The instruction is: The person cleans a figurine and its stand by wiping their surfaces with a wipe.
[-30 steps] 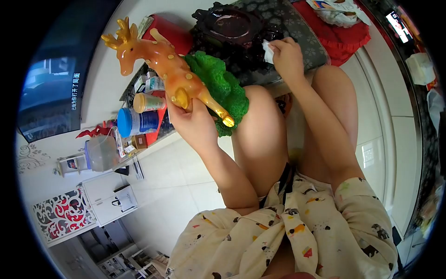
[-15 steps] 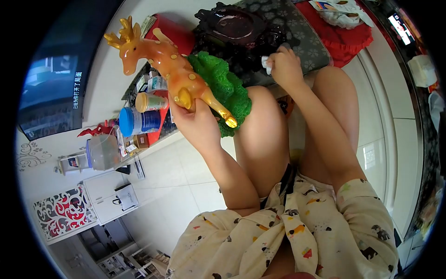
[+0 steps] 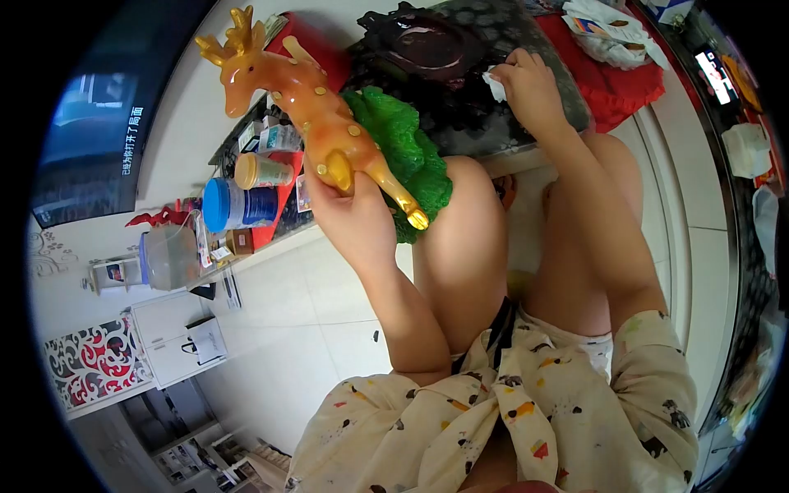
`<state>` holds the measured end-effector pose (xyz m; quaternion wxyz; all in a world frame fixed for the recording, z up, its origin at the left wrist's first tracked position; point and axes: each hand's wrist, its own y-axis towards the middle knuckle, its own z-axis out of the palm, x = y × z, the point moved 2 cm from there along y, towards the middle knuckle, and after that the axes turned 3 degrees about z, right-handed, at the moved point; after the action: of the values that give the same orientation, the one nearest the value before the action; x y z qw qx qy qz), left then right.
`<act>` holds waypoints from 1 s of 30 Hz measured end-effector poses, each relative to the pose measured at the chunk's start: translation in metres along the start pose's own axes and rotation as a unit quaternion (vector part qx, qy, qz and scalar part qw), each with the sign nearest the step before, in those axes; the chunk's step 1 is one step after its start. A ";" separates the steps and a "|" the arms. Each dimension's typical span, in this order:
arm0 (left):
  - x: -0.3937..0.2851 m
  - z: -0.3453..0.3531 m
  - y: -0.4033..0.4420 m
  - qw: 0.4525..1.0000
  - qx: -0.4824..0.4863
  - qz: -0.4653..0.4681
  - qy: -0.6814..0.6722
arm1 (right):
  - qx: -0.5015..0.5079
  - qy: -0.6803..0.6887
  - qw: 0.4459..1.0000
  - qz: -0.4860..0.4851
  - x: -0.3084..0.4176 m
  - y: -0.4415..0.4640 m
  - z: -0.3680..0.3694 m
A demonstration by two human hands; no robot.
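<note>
My left hand point(image 3: 352, 215) is closed round the lower body of a glossy orange deer figurine point(image 3: 322, 115) with golden antlers and hooves. The figurine is tilted, its head toward the upper left. Its green, leaf-like base point(image 3: 403, 152) rests by my left knee. My right hand point(image 3: 530, 89) pinches a crumpled white tissue point(image 3: 495, 85) above the dark, patterned tabletop point(image 3: 526, 41). Left of that hand, a dark, glossy dish with a scalloped rim point(image 3: 374, 37) lies on the tabletop.
Jars, including a blue-lidded tub point(image 3: 238, 204), and small boxes stand on a shelf at left. A television point(image 3: 107, 107) is beyond them. Red cloth point(image 3: 608, 90) and a white plastic bag point(image 3: 612, 45) lie at upper right. A lit phone point(image 3: 713, 76) stands at far right.
My right hand has moved up and to the right with the tissue. The left hand still holds the deer figurine, which has shifted only slightly in view.
</note>
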<state>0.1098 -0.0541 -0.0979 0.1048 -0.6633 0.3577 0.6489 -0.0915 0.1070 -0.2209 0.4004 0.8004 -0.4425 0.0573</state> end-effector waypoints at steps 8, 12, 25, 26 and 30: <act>-0.001 0.001 0.001 1.000 0.012 0.003 -0.012 | 0.101 -0.063 0.986 -0.113 -0.020 0.026 0.016; -0.001 0.001 0.001 1.000 0.004 0.003 -0.001 | 0.106 0.003 0.980 -0.171 -0.030 0.024 0.013; -0.002 0.003 0.002 0.999 0.001 0.015 0.037 | 0.123 -0.011 0.979 -0.162 -0.031 0.019 0.018; -0.002 0.004 0.002 0.999 0.002 0.016 0.030 | 0.121 -0.004 0.979 -0.163 -0.032 0.020 0.019; -0.004 0.005 0.002 1.000 0.008 0.013 0.016 | 0.119 0.021 0.980 -0.158 -0.034 0.022 0.022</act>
<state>0.1054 -0.0510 -0.0941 0.0960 -0.6680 0.3728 0.6369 -0.1344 0.1077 -0.2375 0.3159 0.9005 -0.2924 0.0622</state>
